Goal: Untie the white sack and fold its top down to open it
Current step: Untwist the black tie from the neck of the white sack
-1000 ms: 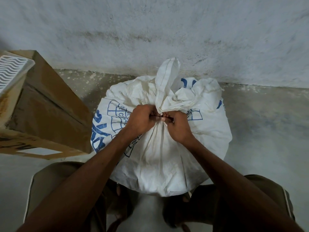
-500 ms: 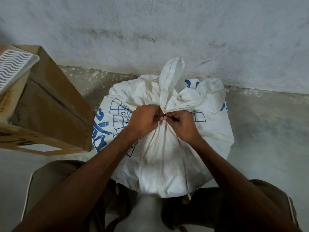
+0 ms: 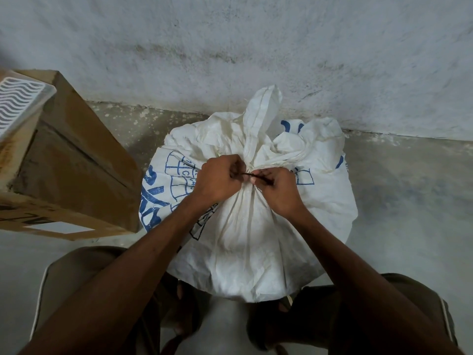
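A full white woven sack [image 3: 245, 239] with blue print stands on the floor against the wall. Its top is bunched into a neck, and a loose flap of sack cloth [image 3: 261, 111] sticks up behind. A thin dark tie [image 3: 256, 176] circles the neck. My left hand [image 3: 217, 178] pinches the tie from the left. My right hand [image 3: 277, 188] pinches it from the right. A short stretch of the tie runs taut between the fingertips; the knot itself is hidden by the fingers.
A brown cardboard box [image 3: 69, 165] sits close to the sack's left, with a white slotted plastic tray [image 3: 18, 103] on top. A rough grey wall [image 3: 256, 47] is right behind the sack. My knees [image 3: 76, 278] flank the sack on the concrete floor [image 3: 409, 188].
Both hands stay at the neck and keep working the tie; the dark strand now shows stretched a little longer between the fingertips. The sack has not moved.
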`<state>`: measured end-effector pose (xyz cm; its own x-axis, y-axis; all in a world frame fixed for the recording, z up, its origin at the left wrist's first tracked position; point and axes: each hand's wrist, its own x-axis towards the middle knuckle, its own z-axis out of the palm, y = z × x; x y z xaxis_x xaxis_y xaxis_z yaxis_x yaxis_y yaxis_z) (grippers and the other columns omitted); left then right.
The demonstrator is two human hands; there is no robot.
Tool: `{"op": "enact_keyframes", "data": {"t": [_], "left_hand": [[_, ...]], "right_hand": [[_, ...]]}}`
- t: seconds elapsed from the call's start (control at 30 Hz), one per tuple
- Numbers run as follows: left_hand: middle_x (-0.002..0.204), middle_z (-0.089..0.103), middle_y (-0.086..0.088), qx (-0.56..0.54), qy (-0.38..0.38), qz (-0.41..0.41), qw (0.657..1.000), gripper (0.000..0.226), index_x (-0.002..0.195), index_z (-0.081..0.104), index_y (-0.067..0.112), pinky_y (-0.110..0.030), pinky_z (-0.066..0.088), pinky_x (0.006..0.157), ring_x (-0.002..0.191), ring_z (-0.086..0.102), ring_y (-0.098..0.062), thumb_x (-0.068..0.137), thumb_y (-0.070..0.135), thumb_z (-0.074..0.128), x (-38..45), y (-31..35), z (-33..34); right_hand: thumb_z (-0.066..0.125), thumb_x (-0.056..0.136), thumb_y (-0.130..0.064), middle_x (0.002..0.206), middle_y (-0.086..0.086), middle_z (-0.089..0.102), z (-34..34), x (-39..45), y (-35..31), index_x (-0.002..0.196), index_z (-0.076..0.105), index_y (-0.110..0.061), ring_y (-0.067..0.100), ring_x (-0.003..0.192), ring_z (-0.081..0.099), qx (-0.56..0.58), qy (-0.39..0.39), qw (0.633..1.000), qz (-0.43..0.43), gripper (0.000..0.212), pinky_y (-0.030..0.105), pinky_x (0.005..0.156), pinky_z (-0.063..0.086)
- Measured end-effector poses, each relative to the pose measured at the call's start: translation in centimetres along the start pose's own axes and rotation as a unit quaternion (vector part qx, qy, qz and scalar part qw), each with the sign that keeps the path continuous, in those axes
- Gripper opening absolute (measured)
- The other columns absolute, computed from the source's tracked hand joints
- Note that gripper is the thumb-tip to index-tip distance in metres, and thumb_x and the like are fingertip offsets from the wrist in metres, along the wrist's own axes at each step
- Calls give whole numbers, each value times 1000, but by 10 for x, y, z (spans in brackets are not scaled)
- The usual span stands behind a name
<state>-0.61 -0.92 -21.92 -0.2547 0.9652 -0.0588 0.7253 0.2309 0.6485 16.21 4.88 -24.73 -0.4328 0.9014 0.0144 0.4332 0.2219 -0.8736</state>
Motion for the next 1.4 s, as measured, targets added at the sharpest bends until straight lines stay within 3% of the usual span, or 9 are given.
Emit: {"op": "enact_keyframes", "data": {"t": [0.13, 0.4, 0.57, 0.7, 0.83, 0.93, 1.07, 1.2, 1.4], "left_hand": [[87, 73, 13, 47, 9, 40, 998, 14, 91, 69, 27, -25, 43, 64, 84, 68, -10, 79, 30, 73, -1, 1, 0], [94, 72, 7, 65, 18, 50, 997, 13, 96, 66, 20, -28, 38, 65, 90, 67, -21, 87, 30, 68, -2, 1, 4], [92, 67, 3, 70, 8, 48, 996, 10, 89, 58, 20, -32, 39, 67, 89, 64, -25, 91, 27, 64, -2, 2, 5], [85, 57, 11, 86, 5, 81, 993, 12, 90, 58, 21, -29, 36, 63, 85, 63, -21, 87, 28, 67, -4, 3, 4], [88, 67, 11, 74, 18, 75, 994, 18, 92, 64, 26, -27, 37, 60, 85, 65, -17, 82, 37, 73, -4, 3, 2], [82, 61, 14, 77, 21, 63, 995, 22, 80, 54, 32, -25, 30, 55, 84, 64, -16, 85, 42, 73, -3, 5, 1], [89, 69, 6, 90, 23, 49, 994, 18, 86, 61, 24, -29, 37, 63, 87, 66, -23, 87, 40, 68, -1, 9, 5], [92, 74, 8, 47, 21, 25, 998, 12, 95, 70, 28, -29, 44, 67, 89, 69, -21, 85, 33, 69, 3, 4, 5], [80, 74, 10, -169, -33, -90, 981, 5, 79, 72, 25, -31, 52, 82, 82, 69, -9, 82, 21, 72, 10, -3, -1]], "right_hand": [[77, 87, -13, 94, -4, 78, -1, -2, 2, 98, 80, -13, 5, 92, 73, -25, -8, 999, -38, 12, 29, 89, 57], [76, 88, -15, 94, -4, 78, 0, -1, 6, 99, 79, -10, 5, 93, 73, -20, -11, 999, -34, 12, 31, 88, 58], [73, 90, -9, 95, -7, 78, 1, -4, 0, 99, 80, -14, 2, 93, 72, -8, -7, 999, -44, 12, 21, 89, 55], [74, 90, -14, 94, -4, 79, -1, -2, 5, 100, 81, -13, 4, 90, 73, -8, -6, 999, -34, 12, 22, 84, 55], [75, 89, -14, 84, -10, 75, -1, 0, 4, 94, 81, -11, -6, 77, 68, -20, 0, 1000, -22, 9, 10, 75, 48], [75, 89, -15, 77, -14, 71, -2, 1, 3, 92, 81, -11, -11, 69, 64, -35, -3, 999, -25, 7, 4, 69, 42], [73, 91, -15, 82, -13, 73, -5, 1, 5, 95, 80, -12, -9, 77, 66, -33, -11, 999, -31, 9, 5, 73, 44], [72, 91, -13, 83, -15, 71, -4, 2, 4, 96, 79, -12, -8, 81, 65, -25, -8, 999, -23, 9, 8, 79, 45], [71, 91, -12, 87, -7, 76, -5, 3, 2, 96, 78, -9, 3, 86, 70, 2, -8, 1000, 4, 9, 22, 87, 53]]}}
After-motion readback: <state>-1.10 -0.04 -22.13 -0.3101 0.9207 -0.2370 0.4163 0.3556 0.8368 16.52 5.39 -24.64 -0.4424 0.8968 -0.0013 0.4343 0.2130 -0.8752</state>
